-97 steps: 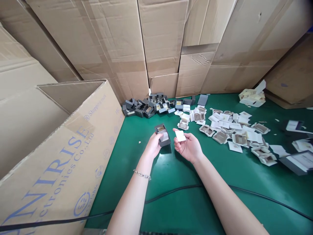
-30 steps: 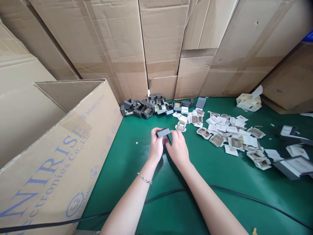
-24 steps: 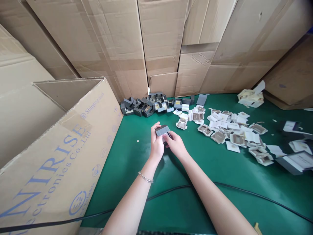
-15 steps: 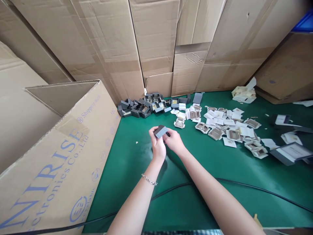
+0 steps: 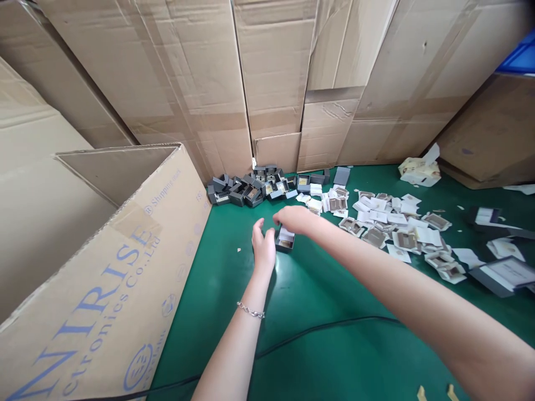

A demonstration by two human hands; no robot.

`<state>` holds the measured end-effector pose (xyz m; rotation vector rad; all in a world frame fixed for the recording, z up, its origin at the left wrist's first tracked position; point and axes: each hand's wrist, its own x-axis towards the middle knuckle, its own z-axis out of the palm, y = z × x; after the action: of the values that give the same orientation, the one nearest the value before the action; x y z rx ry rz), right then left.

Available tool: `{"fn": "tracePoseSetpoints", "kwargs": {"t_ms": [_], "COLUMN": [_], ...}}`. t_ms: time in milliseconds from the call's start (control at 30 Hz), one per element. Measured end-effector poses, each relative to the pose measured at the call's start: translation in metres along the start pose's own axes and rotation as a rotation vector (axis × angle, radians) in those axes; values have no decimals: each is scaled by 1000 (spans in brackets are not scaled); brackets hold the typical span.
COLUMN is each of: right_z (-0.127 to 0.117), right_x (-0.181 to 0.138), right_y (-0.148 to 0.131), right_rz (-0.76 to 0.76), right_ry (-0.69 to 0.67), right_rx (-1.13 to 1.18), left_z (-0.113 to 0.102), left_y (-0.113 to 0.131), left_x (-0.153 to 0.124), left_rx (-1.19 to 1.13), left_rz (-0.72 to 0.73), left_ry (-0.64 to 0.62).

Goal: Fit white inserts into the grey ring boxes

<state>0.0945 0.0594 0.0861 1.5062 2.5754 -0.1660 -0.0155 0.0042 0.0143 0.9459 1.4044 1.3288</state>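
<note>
A small dark grey box [image 5: 286,241] lies on the green mat [image 5: 334,345], its top open and a pale insert showing inside. Just left of it is my left hand [image 5: 264,245], held slightly above the mat with thumb and fingers apart and nothing in them. Directly above the box, my right hand [image 5: 293,218] reaches across to the left. Its fingers are curled and blurred, and I cannot make out whether they hold anything. A pile of several similar dark boxes [image 5: 251,186] sits at the back, against the cardboard.
A big open carton [image 5: 104,262] with blue print fills the left side. Flattened cardboard [image 5: 271,78] walls the back. Several white and tan card inserts [image 5: 388,223] are scattered on the right, with larger dark boxes [image 5: 501,273] beyond. A black cable [image 5: 326,328] crosses the mat near me.
Both hands held the closed dark box together half a second ago. The box now lies open on the mat, my left hand has let go and my right hand has swung left over it.
</note>
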Motion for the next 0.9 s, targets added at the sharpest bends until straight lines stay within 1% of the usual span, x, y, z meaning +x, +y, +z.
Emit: {"fn": "tracePoseSetpoints", "kwargs": {"t_ms": [33, 100, 167, 200, 267, 333, 367, 400, 467, 500, 567, 600, 667, 733, 833, 900], "right_z": [3, 11, 16, 17, 16, 13, 12, 12, 15, 17, 26, 31, 42, 51, 60, 62], "right_x": [2, 2, -2, -6, -14, -22, -25, -29, -35, -37, -41, -43, -45, -45, -42, -42], "right_y": [-7, -18, -22, -20, -10, 9, 22, 37, 68, 84, 113, 124, 139, 145, 144, 142], "right_rz": [-36, -115, -171, -185, -204, -187, -137, -42, 234, 380, 633, 729, 824, 841, 835, 813], "right_ry": [25, 119, 218, 252, 295, 361, 413, 480, 592, 607, 539, 474, 365, 316, 335, 386], "right_rx": [-23, -91, -144, -131, 3, 210, 307, 381, 438, 421, 337, 306, 289, 301, 283, 219], "left_z": [-2, -4, -4, -4, -2, -1, 0, 0, 0, 0, -1, -1, -1, -1, -1, 0], "left_y": [-1, -4, -6, -6, -6, -5, -5, -4, -1, 0, 3, 4, 5, 5, 5, 6], "left_x": [3, 8, 8, 8, 5, 2, 0, -2, -4, -5, -5, -4, -3, -1, 0, -2], "left_rx": [81, 219, 318, 363, 454, 545, 581, 605, 619, 613, 593, 582, 565, 549, 511, 471], "left_rz": [-20, -12, 22, 37, 55, 78, 91, 102, 105, 94, 60, 42, 8, -15, -30, 0], "left_ry": [-42, -122, -149, -144, -135, -132, -135, -140, -138, -132, -118, -109, -95, -88, -78, -26]}}
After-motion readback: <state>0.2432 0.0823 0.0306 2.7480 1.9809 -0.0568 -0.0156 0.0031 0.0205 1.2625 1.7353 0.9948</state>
